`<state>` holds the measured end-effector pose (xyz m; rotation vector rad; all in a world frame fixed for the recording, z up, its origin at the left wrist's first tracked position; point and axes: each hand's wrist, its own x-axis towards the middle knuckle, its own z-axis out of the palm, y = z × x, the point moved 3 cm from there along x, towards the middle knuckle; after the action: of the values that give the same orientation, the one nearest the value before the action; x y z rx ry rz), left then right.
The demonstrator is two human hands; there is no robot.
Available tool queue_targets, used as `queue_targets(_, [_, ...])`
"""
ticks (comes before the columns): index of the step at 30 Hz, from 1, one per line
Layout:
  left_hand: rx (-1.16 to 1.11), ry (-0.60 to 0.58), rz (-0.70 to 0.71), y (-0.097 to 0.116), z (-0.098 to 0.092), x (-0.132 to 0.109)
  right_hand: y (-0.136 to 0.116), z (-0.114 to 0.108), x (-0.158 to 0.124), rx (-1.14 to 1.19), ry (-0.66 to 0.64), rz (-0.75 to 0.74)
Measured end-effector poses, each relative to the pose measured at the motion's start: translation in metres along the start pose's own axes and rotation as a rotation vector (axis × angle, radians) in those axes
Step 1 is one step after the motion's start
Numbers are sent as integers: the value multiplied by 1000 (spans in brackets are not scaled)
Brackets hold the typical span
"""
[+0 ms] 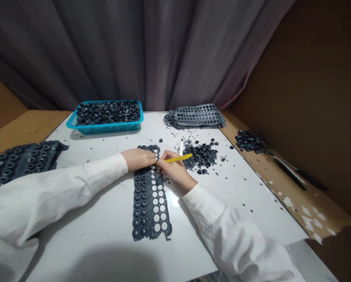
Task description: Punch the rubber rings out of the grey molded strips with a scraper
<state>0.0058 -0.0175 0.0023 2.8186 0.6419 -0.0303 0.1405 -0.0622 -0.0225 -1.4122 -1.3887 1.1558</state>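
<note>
A black rubber sheet (147, 196) lies lengthwise on the white board, with ring-shaped parts on its left side and rows of round holes on its right. My left hand (140, 158) rests across the sheet's upper part, fingers together near the holes; whether they grip anything is hidden. In my right hand (173, 166) is a yellow pen-like tool (179, 158), pinched between the fingers with its tip at the sheet close to my left fingertips. To the right of that hand is a pile of small black parts (203, 154), with a white tool (181, 147) beside it.
At the back left stands a blue basket (113, 128) full of black parts. Stacked perforated sheets (197, 116) lie at the back right. More ringed sheets (22, 162) are at the left. A black heap (250, 141), dark tools (289, 172) and white scraps (310, 219) sit at the right.
</note>
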Motion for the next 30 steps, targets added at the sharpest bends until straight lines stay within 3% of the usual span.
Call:
queue_targets(5, [-140,95,0,-5,-5,-5,-1,1,-1,-38,-11,-16])
queue_targets(9, [-336,484,-242,-28,-43,-15,1,2,-2,-14,-21,0])
queue_targets(11, [-411,577,-367,-40,-54,-21,2,1,-1,11,-29,12])
queue_targets(15, [-457,363,-345,-40,-42,-21,1,-4,6,52,23,-32])
queue_targets(19, [-295,204,-189,-25,-21,-11,1,-5,12,99,30,-21])
queue_targets(23, [-169,42,-46,-19,-14,0,2,-2,13,107,17,-18])
queue_targets(30, [-101,-61,-39,-20,-13,8,4,-1,12,98,26,-46])
